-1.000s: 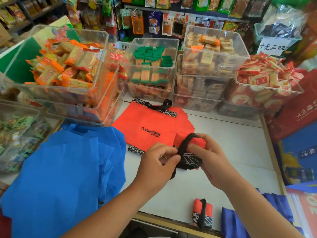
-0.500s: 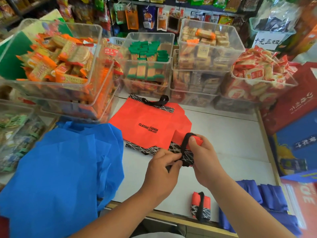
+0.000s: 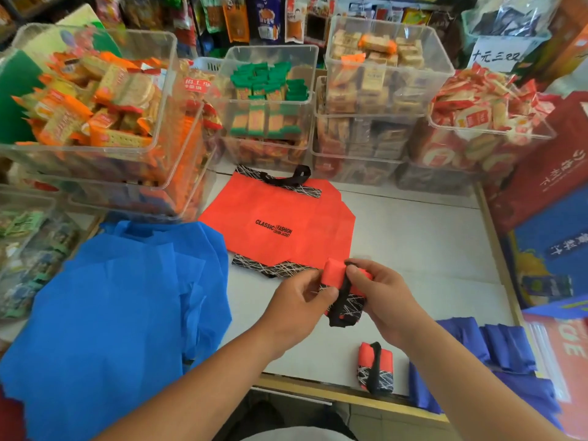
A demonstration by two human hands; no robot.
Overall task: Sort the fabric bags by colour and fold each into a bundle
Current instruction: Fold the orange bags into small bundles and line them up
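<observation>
Both hands hold a folded red bag bundle (image 3: 338,281) with a black strap and black-and-white trim, a little above the white table (image 3: 423,249). My left hand (image 3: 299,300) pinches its left side. My right hand (image 3: 381,291) grips its right side, fingers on the strap. Behind it a flat red bag (image 3: 276,227) printed "CLASSIC FASHION" lies spread on the table. A finished red bundle (image 3: 374,367) lies near the front edge. Loose blue bags (image 3: 111,313) are heaped at the left; folded dark blue bundles (image 3: 502,351) sit at the right front.
Clear plastic bins (image 3: 270,106) full of packaged snacks line the back and left of the table. Red and blue boxes (image 3: 547,218) stand along the right side. The wooden table edge (image 3: 318,393) runs along the front.
The red bundle has turned in my hands, with more of the red end now showing at the top. My right fingers have shifted over the strap. The camera dipped slightly.
</observation>
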